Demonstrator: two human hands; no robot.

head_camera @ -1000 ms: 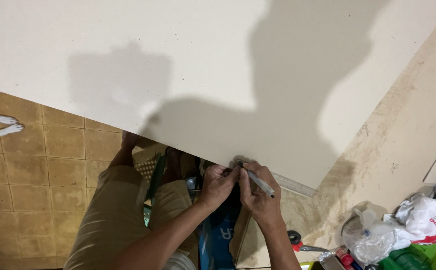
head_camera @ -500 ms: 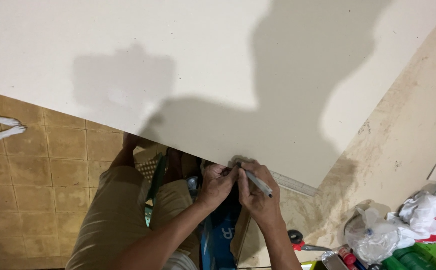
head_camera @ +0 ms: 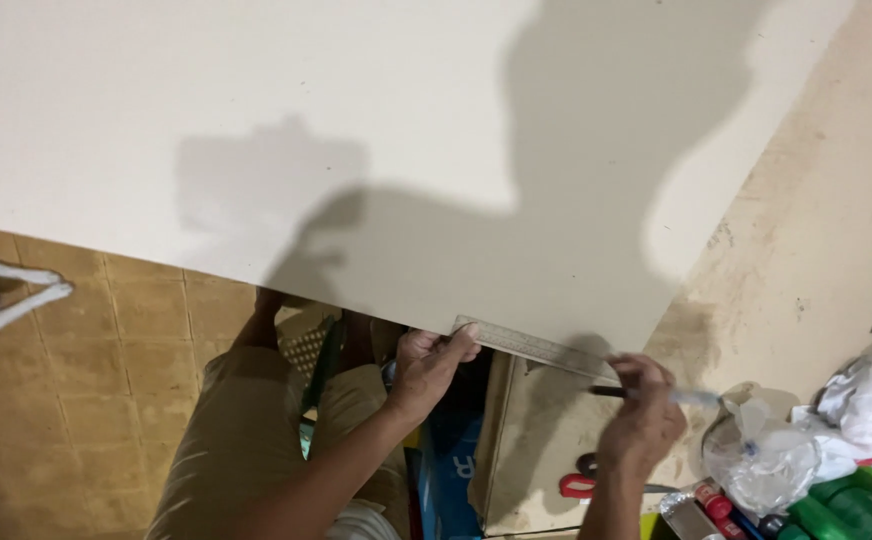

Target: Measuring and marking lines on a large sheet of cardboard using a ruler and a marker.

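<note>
Right hand [head_camera: 641, 420] shifted right, pen [head_camera: 656, 396], ruler [head_camera: 531, 347]

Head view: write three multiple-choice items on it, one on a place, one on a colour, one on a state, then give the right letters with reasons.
1. Where does the ruler lie?
A. along the near edge of the white board
B. on the tiled floor
C. on the plastic bags

2. What colour are the handles of the scissors?
A. blue
B. red
C. yellow

3. What is the right hand doing?
A. hanging empty
B. gripping the scissors
C. holding a pen by the ruler's end

Answers: 1 A, the left hand presses the ruler flat at the board's near edge. 2 B, red loops show below the right hand. 3 C, its fingers close round the pen, its dark tip at the ruler's right end.
</note>
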